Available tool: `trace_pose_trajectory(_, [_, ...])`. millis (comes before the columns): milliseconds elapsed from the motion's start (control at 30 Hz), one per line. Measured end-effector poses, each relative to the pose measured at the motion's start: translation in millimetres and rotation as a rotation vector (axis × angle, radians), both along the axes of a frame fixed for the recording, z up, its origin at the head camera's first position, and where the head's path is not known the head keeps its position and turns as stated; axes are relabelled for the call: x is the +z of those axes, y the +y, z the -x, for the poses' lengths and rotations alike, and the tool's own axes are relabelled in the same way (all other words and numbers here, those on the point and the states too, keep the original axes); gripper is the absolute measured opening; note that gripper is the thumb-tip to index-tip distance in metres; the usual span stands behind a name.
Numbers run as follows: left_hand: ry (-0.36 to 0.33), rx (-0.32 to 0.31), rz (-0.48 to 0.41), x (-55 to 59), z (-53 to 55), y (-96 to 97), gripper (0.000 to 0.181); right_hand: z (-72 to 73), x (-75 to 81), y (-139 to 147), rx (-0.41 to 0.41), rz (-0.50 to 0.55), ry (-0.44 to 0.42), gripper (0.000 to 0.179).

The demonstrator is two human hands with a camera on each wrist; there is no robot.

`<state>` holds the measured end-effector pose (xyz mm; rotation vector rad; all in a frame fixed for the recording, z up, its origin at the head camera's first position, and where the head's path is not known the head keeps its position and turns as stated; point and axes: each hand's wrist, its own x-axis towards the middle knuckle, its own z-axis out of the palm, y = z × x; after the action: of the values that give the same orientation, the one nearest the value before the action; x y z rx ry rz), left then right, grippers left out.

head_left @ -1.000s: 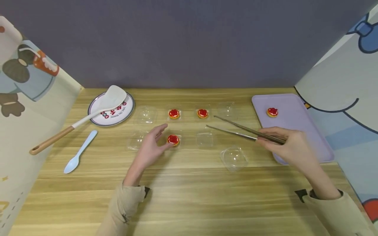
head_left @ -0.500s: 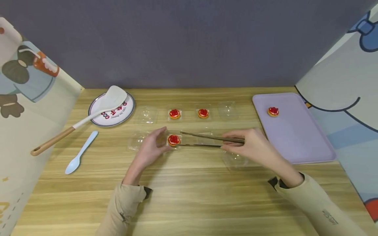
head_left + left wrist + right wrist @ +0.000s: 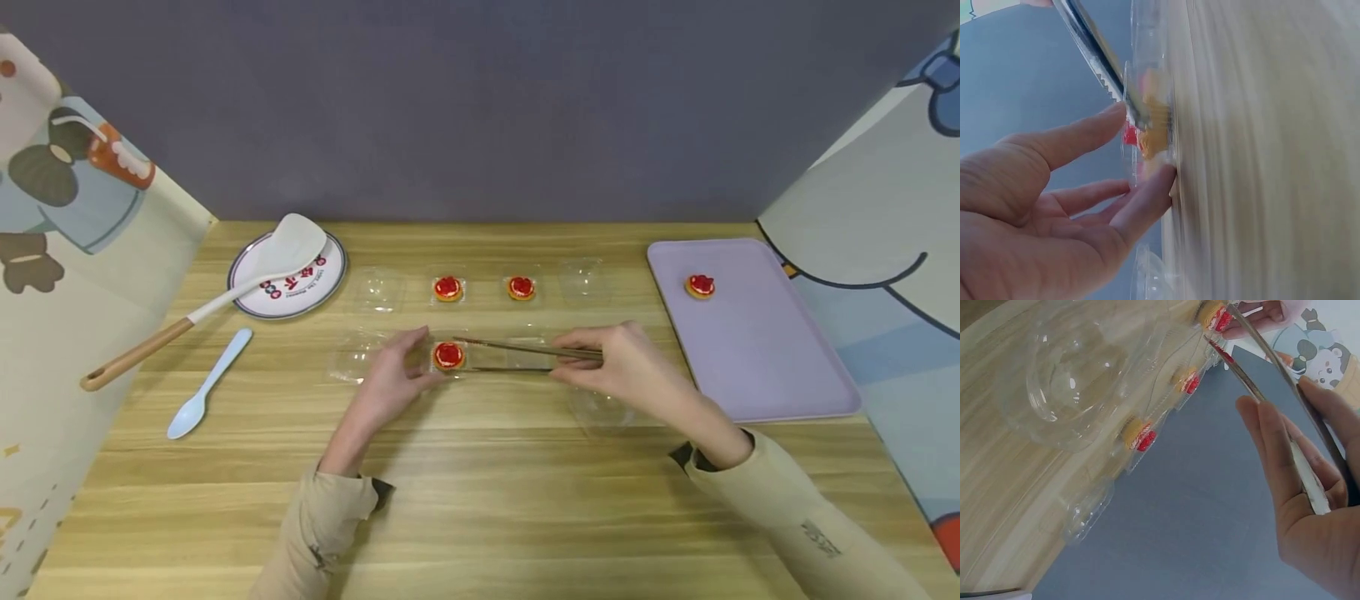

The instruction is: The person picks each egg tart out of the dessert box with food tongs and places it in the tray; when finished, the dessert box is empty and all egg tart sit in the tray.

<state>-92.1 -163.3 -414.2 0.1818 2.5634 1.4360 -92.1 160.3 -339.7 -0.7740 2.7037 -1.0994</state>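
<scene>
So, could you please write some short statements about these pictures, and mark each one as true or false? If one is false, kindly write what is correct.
1. The right hand holds tweezers. True.
2. The left hand holds the spoon. False: it is beside the front tart, and the spoon lies on the table.
3. The tweezers are apart at the tips. True.
4. The head of the spatula lies on the tray. False: it lies on the plate.
5. Two tarts are on the tray. False: only one tart is there.
6. The tray is at the person's right. True.
</scene>
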Motion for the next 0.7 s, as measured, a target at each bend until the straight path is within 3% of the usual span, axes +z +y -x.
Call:
trace_pose_trajectory(233, [0.008,-0.030,0.000,1.9,-1.5,-2.6,0.081,-0.1,-1.7,-4.4,0.031,0.006,0.008,0.027])
trace_pose_trajectory(700, [0.002,-0.016,0.021,1.1,-0.7,-4.1,0.079,0.6,-5.2,-7.8,0.051,-0.001,0.041,0.026])
